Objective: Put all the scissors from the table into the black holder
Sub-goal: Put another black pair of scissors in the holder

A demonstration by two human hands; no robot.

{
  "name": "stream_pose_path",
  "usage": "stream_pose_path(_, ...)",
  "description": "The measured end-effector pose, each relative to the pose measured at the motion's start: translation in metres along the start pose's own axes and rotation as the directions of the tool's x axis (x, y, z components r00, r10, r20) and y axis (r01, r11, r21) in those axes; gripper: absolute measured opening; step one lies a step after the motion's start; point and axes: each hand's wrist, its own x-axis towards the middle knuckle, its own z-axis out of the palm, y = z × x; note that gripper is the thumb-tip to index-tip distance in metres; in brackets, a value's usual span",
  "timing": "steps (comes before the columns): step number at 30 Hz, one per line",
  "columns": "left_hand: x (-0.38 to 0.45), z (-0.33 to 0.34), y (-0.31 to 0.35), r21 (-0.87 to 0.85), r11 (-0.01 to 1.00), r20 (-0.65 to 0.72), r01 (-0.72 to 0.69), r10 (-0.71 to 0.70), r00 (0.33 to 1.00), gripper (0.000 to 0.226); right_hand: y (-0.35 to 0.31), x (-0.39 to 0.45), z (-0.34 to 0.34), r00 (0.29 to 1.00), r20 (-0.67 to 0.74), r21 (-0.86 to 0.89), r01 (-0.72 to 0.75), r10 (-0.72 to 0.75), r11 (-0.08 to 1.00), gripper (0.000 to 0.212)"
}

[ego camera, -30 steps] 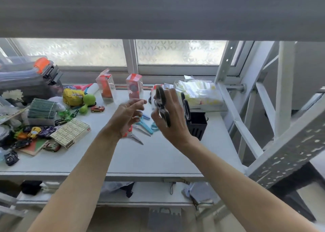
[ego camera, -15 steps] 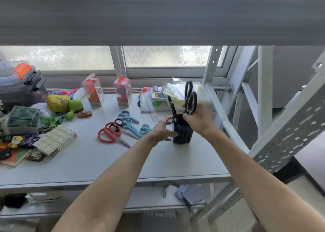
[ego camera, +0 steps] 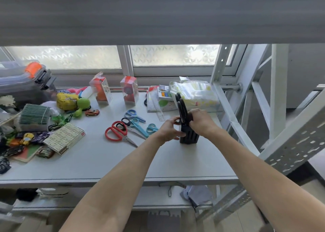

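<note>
The black holder [ego camera: 189, 136] stands on the white table [ego camera: 109, 161], right of centre. My left hand [ego camera: 169, 129] grips its left side. My right hand [ego camera: 200, 120] sits closed over its top, on black scissors [ego camera: 182, 108] whose handles stick up out of the holder. More scissors lie flat to the left: red-handled scissors [ego camera: 116, 133], a small blue pair [ego camera: 132, 114], a light-blue pair [ego camera: 139, 126] and a black-handled pair [ego camera: 126, 122] partly under it. Teal handles [ego camera: 152, 128] lie close to my left wrist.
Toys, a box of cards [ego camera: 64, 138] and toy cars crowd the table's left side. Two clear packaged boxes [ego camera: 102, 93] and a plastic bag of supplies [ego camera: 193, 94] stand along the window. A white metal rack frame [ego camera: 228, 108] rises just right of the holder.
My right hand has come down with the black scissors from above the holder onto its top. My left hand has closed on the holder's side.
</note>
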Motion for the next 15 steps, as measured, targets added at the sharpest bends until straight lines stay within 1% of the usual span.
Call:
stream_pose_path(3, -0.001, 0.0, -0.001, -0.005, 1.0, 0.0, -0.01, 0.01, 1.0, 0.069, 0.002, -0.003, 0.003, 1.0, -0.006, 0.005, -0.001, 0.001, 1.0, 0.034)
stream_pose_path(10, 0.0, -0.002, -0.002, -0.017, 1.0, 0.018, -0.014, 0.014, 1.0, 0.072, 0.003, -0.004, 0.007, 0.992, -0.123, 0.074, 0.003, 0.006, 0.997, 0.031)
stream_pose_path(11, 0.0, -0.003, -0.002, -0.017, 1.0, 0.018, -0.015, 0.015, 1.0, 0.072, 0.002, -0.005, 0.007, 0.985, -0.17, 0.097, 0.008, 0.009, 0.995, 0.032)
stream_pose_path(12, -0.001, -0.004, -0.002, -0.011, 1.0, 0.015, -0.013, 0.013, 1.0, 0.073, 0.001, -0.006, 0.005, 0.97, -0.243, 0.128, 0.024, 0.008, 0.992, 0.031)
stream_pose_path(13, -0.001, -0.006, -0.003, -0.003, 1.0, 0.007, -0.009, 0.009, 1.0, 0.075, -0.001, -0.008, 0.003, 0.94, -0.341, 0.168, 0.056, 0.005, 0.984, 0.029)
stream_pose_path(15, -0.004, -0.011, -0.008, -0.003, 1.0, -0.038, -0.015, 0.015, 0.999, 0.075, -0.011, -0.015, -0.003, 0.834, -0.551, 0.261, 0.172, 0.001, 0.95, 0.021)
